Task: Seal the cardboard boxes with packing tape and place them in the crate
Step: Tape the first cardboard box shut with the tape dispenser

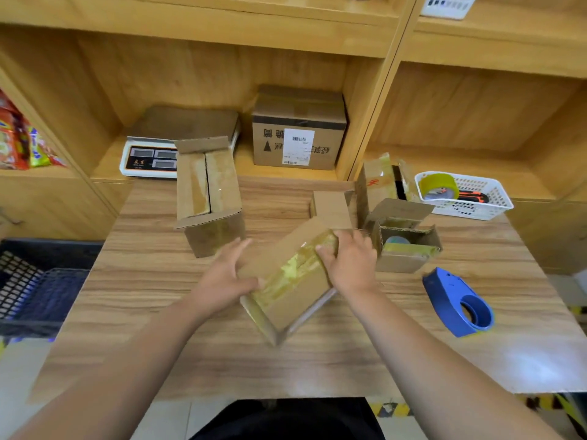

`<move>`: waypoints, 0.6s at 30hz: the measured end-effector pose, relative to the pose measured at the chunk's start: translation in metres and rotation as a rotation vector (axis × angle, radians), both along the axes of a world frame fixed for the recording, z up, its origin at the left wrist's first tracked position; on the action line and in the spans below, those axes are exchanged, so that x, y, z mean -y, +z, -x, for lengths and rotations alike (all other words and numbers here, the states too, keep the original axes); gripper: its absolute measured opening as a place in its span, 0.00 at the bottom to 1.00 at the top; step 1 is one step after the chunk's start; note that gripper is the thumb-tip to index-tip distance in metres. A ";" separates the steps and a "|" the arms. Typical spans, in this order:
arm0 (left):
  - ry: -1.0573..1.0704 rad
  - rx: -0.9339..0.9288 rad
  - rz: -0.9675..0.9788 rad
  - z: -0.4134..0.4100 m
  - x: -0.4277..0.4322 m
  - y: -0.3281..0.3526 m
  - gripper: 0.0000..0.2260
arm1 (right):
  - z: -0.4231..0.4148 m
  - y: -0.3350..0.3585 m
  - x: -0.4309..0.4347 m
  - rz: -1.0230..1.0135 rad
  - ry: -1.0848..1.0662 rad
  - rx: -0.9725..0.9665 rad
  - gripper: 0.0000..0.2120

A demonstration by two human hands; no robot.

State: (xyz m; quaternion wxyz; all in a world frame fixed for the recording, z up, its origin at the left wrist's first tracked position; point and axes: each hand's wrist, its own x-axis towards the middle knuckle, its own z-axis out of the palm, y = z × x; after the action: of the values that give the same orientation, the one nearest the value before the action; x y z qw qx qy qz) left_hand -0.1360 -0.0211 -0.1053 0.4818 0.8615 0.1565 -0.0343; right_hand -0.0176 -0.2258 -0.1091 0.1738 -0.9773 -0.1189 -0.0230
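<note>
As tape (293, 266) looks down, left hand (227, 276) braces box (305, 290) flat-fingered, right hand (351, 265) grips far end, likely pressing seam; dispenser (457, 303) right of box.

Wood-grain table (143, 312) fills the near ground, with glare at its near right. Far: light wooden shelving (206, 68), open bays. Pale floor (16, 369) near left.

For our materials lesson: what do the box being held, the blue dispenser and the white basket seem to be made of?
The box looks like cardboard: matte brown, thick cut edges, with a glossy yellowish tape strip along it. The dispenser is probably hard plastic: smooth, uniform blue, slight sheen. The basket is likely moulded plastic: white, with perforated walls.
</note>
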 end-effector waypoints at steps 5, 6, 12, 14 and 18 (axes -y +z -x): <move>0.027 0.110 -0.551 -0.009 0.008 -0.001 0.26 | 0.051 0.003 0.004 0.041 -0.133 -0.002 0.46; -0.018 0.085 -0.646 -0.011 0.017 -0.002 0.27 | 0.058 0.002 0.003 0.048 -0.144 0.013 0.47; -0.014 -0.112 -0.995 -0.023 0.053 -0.008 0.34 | 0.047 0.000 -0.009 0.058 -0.123 -0.160 0.53; -0.020 -0.106 -1.023 -0.025 0.052 -0.012 0.30 | 0.038 -0.001 -0.009 0.065 -0.120 -0.233 0.45; -0.030 -0.121 -1.041 -0.025 0.050 -0.015 0.28 | 0.029 -0.001 0.000 0.014 -0.117 -0.217 0.29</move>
State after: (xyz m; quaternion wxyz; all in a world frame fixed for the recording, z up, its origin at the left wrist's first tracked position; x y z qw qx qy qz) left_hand -0.1114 -0.0707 -0.1199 -0.0208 0.9855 0.1680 -0.0088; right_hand -0.0470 -0.2262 -0.1099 0.1771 -0.9805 -0.0422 0.0738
